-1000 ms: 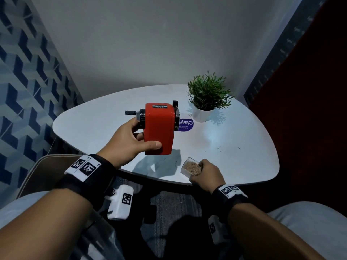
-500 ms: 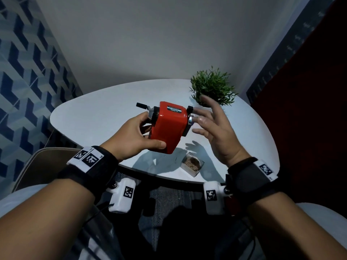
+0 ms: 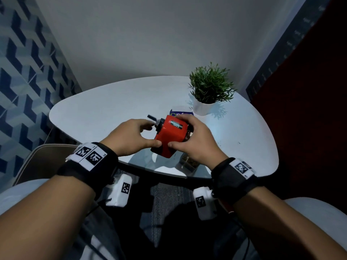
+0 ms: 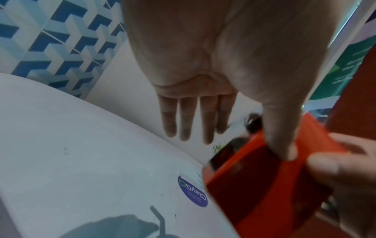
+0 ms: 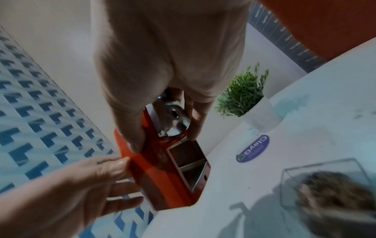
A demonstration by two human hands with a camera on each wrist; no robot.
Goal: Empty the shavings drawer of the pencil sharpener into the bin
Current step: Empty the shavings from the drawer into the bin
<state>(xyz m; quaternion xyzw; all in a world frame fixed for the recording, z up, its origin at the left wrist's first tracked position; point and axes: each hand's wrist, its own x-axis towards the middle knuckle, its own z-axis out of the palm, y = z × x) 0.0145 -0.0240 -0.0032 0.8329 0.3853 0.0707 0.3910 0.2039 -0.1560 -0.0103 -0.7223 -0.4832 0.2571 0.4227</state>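
Observation:
A red pencil sharpener (image 3: 167,139) with a black crank hangs tilted just above the white table (image 3: 103,109). My right hand (image 3: 182,136) grips it, thumb on the near face and fingers over the far end. My left hand (image 3: 153,135) only presses its thumb on the near corner; in the left wrist view its fingers (image 4: 189,125) are straight and off the red sharpener (image 4: 264,185). The sharpener's drawer slot (image 5: 187,161) gapes empty. The clear drawer (image 3: 188,162), full of brown shavings (image 5: 329,193), stands on the table by the front edge, under my right wrist. No bin is in view.
A small potted plant (image 3: 210,87) stands at the table's back right, with a purple round sticker (image 3: 180,114) just in front of it. A chair (image 3: 37,158) sits at the table's left. Walls close in behind and on both sides.
My right hand let go of the drawer on the table, rose and took hold of the sharpener. The left hand's fingers straightened off it. The sharpener tilted and moved right.

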